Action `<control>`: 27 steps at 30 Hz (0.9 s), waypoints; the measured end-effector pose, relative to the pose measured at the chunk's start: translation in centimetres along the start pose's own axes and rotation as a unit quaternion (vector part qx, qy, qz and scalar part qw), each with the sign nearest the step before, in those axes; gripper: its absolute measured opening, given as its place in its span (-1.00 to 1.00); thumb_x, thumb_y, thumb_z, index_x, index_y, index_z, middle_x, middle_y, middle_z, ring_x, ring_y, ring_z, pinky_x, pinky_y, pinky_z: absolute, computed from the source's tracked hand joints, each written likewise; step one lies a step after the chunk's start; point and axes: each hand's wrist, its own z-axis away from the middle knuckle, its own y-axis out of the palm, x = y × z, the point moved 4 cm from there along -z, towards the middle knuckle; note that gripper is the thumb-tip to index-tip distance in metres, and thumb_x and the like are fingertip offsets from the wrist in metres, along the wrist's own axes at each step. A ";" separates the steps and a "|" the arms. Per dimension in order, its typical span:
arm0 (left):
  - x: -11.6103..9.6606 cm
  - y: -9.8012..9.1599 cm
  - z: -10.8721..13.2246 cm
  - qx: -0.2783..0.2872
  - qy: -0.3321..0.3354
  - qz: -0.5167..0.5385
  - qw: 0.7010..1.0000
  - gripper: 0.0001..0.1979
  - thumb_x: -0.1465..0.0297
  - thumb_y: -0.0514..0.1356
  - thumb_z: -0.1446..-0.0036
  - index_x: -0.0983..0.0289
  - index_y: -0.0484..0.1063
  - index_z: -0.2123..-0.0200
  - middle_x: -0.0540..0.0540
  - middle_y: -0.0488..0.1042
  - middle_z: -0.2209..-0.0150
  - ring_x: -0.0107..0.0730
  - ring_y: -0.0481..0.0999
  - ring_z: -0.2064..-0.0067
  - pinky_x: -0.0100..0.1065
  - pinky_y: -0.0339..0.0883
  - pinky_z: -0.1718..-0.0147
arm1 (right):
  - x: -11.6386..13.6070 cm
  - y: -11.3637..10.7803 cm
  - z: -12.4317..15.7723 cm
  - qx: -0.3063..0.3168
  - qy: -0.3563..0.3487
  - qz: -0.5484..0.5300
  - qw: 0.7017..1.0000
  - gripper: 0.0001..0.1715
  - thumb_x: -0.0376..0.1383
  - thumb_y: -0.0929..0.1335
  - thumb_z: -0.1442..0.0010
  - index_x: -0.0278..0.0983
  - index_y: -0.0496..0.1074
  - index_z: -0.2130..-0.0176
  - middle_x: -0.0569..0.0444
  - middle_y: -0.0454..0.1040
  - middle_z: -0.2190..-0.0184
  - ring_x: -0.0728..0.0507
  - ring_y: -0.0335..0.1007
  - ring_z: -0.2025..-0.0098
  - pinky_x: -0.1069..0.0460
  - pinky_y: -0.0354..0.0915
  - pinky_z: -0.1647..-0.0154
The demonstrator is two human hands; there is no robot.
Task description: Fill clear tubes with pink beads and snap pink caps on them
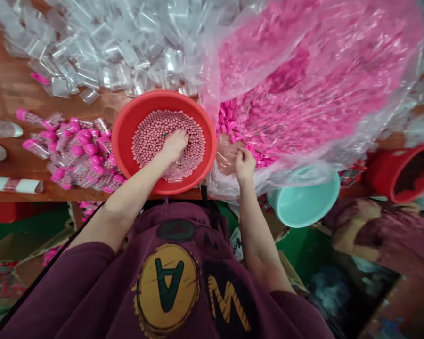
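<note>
From my remote seat: pink-capped plastic vials [76, 150] lie heaped well left of the grip, beside a red plastic basin [127, 132] where the left hand [175, 147] presses palm down, fingers together, into pink beads [194, 155]; whether it holds any, I cannot tell. The right hand [244, 165] pinches its fingertips together just beside loose pink caps [229, 125], its catch hidden. Pressure on the basin's rim could tip it and spill beads; a slack pinch risks a drop.

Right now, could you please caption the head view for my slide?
Head view: left hand in pink beads in a red basin, right hand at pink plastic pieces in a clear bag.
</note>
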 end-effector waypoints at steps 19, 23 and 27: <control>-3.5 -5.4 8.4 0.021 -0.058 0.712 0.699 -0.55 0.22 0.28 -0.36 0.22 0.54 -0.25 0.28 0.66 -0.14 -0.07 0.66 -0.21 -0.07 0.61 -0.11 | -0.7 5.5 -3.7 0.013 0.024 0.050 0.998 -0.78 -0.12 0.42 -0.29 -0.22 0.45 0.27 -0.04 0.61 0.27 -0.23 0.52 0.15 -0.25 0.46 -0.18; -3.5 -6.1 9.1 0.036 -0.094 0.744 0.660 -0.58 0.35 0.17 -0.33 0.30 0.56 -0.19 0.30 0.71 -0.02 -0.06 0.73 -0.07 -0.11 0.65 0.03 | -0.9 3.4 -1.4 -0.042 0.061 -0.035 0.997 -0.70 -0.05 0.45 -0.25 -0.22 0.45 0.24 0.08 0.53 0.35 -0.17 0.50 0.25 -0.19 0.54 0.00; -3.4 -5.8 9.3 0.042 -0.098 0.764 0.636 -0.64 0.39 0.11 -0.23 0.33 0.54 -0.04 0.25 0.70 0.17 -0.21 0.70 0.22 -0.20 0.60 0.22 | 3.0 1.8 1.6 -0.026 0.015 -0.191 0.981 -0.49 0.07 0.48 -0.22 -0.19 0.49 -0.01 0.07 0.54 0.21 -0.10 0.49 0.33 -0.12 0.56 0.19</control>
